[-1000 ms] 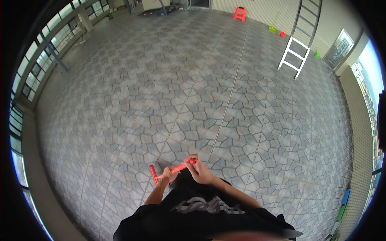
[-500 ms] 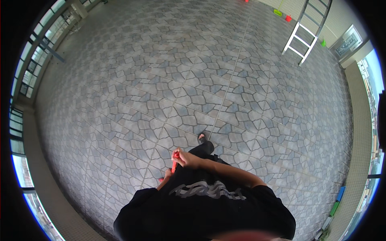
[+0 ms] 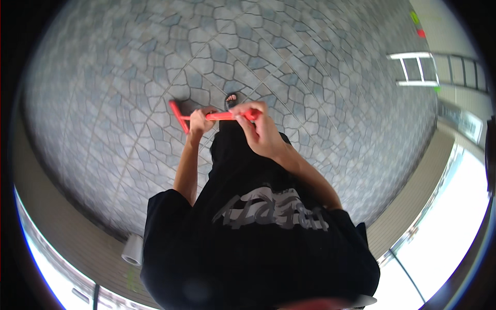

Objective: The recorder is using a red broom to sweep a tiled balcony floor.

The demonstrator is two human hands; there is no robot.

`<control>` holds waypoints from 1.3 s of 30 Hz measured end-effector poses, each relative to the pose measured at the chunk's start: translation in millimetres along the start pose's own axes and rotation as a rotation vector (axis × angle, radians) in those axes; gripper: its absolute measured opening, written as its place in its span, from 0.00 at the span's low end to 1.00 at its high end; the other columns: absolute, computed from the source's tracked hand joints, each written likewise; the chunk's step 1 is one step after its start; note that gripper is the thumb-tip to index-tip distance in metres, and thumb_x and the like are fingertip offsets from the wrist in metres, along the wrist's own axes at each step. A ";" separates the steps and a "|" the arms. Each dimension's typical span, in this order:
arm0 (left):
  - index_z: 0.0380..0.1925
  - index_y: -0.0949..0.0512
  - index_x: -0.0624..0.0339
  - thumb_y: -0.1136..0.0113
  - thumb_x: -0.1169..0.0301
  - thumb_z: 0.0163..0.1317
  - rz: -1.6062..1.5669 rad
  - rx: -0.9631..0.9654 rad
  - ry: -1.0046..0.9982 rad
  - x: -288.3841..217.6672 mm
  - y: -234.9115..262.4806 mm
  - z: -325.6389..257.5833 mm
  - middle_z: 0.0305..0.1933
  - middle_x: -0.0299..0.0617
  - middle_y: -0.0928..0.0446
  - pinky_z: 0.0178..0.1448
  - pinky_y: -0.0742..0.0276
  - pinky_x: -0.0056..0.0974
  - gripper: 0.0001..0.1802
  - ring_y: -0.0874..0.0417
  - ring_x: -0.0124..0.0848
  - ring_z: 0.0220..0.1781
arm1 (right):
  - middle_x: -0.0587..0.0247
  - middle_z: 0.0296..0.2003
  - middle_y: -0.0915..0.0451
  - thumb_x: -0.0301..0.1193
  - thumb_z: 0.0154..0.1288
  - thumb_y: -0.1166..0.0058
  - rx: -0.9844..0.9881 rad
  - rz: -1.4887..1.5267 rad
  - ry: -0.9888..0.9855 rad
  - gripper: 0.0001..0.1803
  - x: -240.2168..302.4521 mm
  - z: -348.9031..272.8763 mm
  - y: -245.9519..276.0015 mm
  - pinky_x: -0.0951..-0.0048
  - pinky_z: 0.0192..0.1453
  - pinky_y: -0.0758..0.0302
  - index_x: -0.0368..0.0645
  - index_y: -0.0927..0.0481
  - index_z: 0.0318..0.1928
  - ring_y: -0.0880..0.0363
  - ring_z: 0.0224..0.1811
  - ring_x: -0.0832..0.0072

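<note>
A red long-handled tool [image 3: 221, 117] lies crosswise in front of my body. A straight red bar [image 3: 179, 117] crosses its left end, like the head of a broom or squeegee; I cannot tell which. My left hand [image 3: 200, 121] is closed round the shaft close to that bar. Around the knob-like right end of the handle curls my right hand [image 3: 262, 132], its fingers partly blurred. Just beyond the handle, a foot in a black sandal [image 3: 231, 100] shows on the floor.
Grey stone-patterned tiles [image 3: 310, 103] cover the floor. A white ladder [image 3: 418, 70] leans at the right wall, near blurred green [image 3: 414, 17] and red [image 3: 421, 33] items. Beyond it is a door [image 3: 467, 123]. A white cylinder [image 3: 133, 250] stands by the low wall [image 3: 67, 222] behind left.
The view has turned left and the ladder sits lower at the right. Both hands have risen, and the red tool, earlier seen nearly end-on, now lies sideways with its crosswise bar showing.
</note>
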State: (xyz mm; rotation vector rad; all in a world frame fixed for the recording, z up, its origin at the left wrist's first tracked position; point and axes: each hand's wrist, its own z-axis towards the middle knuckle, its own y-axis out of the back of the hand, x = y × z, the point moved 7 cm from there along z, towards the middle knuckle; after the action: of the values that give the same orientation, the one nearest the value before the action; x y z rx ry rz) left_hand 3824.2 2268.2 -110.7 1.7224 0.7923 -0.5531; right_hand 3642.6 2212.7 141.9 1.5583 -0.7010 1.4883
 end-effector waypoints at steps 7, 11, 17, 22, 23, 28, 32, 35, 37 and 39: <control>0.31 0.13 0.53 0.37 0.68 0.54 -0.164 -0.049 -0.091 -53.7 -5.5 10.9 0.30 0.45 0.14 0.44 0.16 0.46 0.07 0.11 0.47 0.36 | 0.49 0.45 0.18 0.16 0.69 0.41 0.030 -0.007 0.112 0.19 22.8 -14.3 34.3 0.63 0.54 0.21 0.38 0.37 0.53 0.14 0.46 0.58; 0.28 0.15 0.55 0.37 0.70 0.53 -0.267 -0.076 -0.205 -93.2 -28.6 42.8 0.30 0.44 0.14 0.45 0.17 0.47 0.05 0.12 0.47 0.36 | 0.52 0.43 0.17 0.16 0.67 0.40 -0.002 -0.106 0.177 0.20 34.6 -21.1 69.4 0.60 0.56 0.23 0.40 0.36 0.52 0.14 0.47 0.56; 0.29 0.16 0.56 0.37 0.68 0.53 -0.178 0.173 -0.361 -166.7 -59.4 61.4 0.30 0.43 0.15 0.50 0.22 0.43 0.05 0.13 0.45 0.36 | 0.53 0.42 0.17 0.13 0.62 0.38 -0.041 -0.020 0.321 0.21 50.7 -39.7 135.2 0.56 0.55 0.20 0.42 0.34 0.49 0.14 0.50 0.54; 0.30 0.17 0.57 0.37 0.68 0.54 -0.239 0.328 -0.398 -196.3 -86.7 37.6 0.30 0.45 0.15 0.45 0.19 0.44 0.06 0.13 0.45 0.37 | 0.53 0.40 0.20 0.21 0.68 0.41 0.204 0.225 0.336 0.13 62.5 -64.2 180.4 0.50 0.59 0.22 0.43 0.32 0.48 0.16 0.46 0.56; 0.30 0.17 0.57 0.37 0.69 0.54 -0.189 0.364 -0.314 -197.9 -92.6 27.8 0.31 0.45 0.15 0.44 0.19 0.43 0.06 0.12 0.45 0.37 | 0.54 0.39 0.20 0.21 0.68 0.41 0.178 0.247 0.321 0.14 58.4 -75.9 186.9 0.51 0.58 0.22 0.43 0.31 0.48 0.16 0.46 0.57; 0.33 0.14 0.53 0.34 0.68 0.55 -0.062 0.356 -0.187 -173.0 -132.9 9.2 0.32 0.45 0.14 0.43 0.18 0.43 0.06 0.11 0.44 0.37 | 0.56 0.40 0.23 0.14 0.68 0.44 0.106 0.284 0.186 0.16 2.0 -121.6 201.2 0.59 0.58 0.23 0.43 0.33 0.50 0.18 0.48 0.60; 0.37 0.12 0.49 0.30 0.63 0.56 0.166 0.392 -0.022 -147.1 -182.4 6.8 0.36 0.44 0.13 0.45 0.17 0.43 0.09 0.11 0.43 0.41 | 0.55 0.41 0.24 0.14 0.68 0.42 0.090 0.360 0.122 0.18 -55.2 -162.1 207.0 0.60 0.56 0.24 0.43 0.34 0.49 0.19 0.48 0.61; 0.36 0.13 0.51 0.32 0.65 0.56 0.116 0.398 -0.125 -158.9 -230.0 2.0 0.39 0.43 0.13 0.46 0.17 0.44 0.09 0.11 0.41 0.44 | 0.56 0.41 0.24 0.14 0.67 0.40 0.075 0.234 0.219 0.19 -45.8 -188.7 231.5 0.60 0.56 0.24 0.43 0.34 0.49 0.19 0.46 0.61; 0.35 0.14 0.52 0.33 0.65 0.56 0.051 0.374 -0.162 -202.0 -256.6 4.1 0.38 0.42 0.13 0.46 0.17 0.44 0.08 0.11 0.41 0.43 | 0.57 0.40 0.23 0.13 0.64 0.39 0.044 0.131 0.263 0.21 -30.3 -201.6 261.2 0.61 0.56 0.25 0.43 0.34 0.49 0.19 0.45 0.62; 0.35 0.14 0.52 0.35 0.65 0.57 -0.007 0.324 -0.199 -244.0 -268.6 0.6 0.36 0.42 0.13 0.46 0.18 0.45 0.08 0.11 0.42 0.41 | 0.58 0.39 0.23 0.13 0.63 0.39 0.032 0.132 0.280 0.21 -10.0 -209.7 281.9 0.60 0.55 0.26 0.44 0.34 0.48 0.19 0.44 0.62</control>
State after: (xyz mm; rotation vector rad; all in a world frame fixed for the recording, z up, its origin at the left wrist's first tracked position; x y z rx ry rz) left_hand 3461.5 2257.0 -111.1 1.9213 0.5898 -0.8805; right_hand 3295.1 2255.5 172.9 1.3117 -0.6281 1.7806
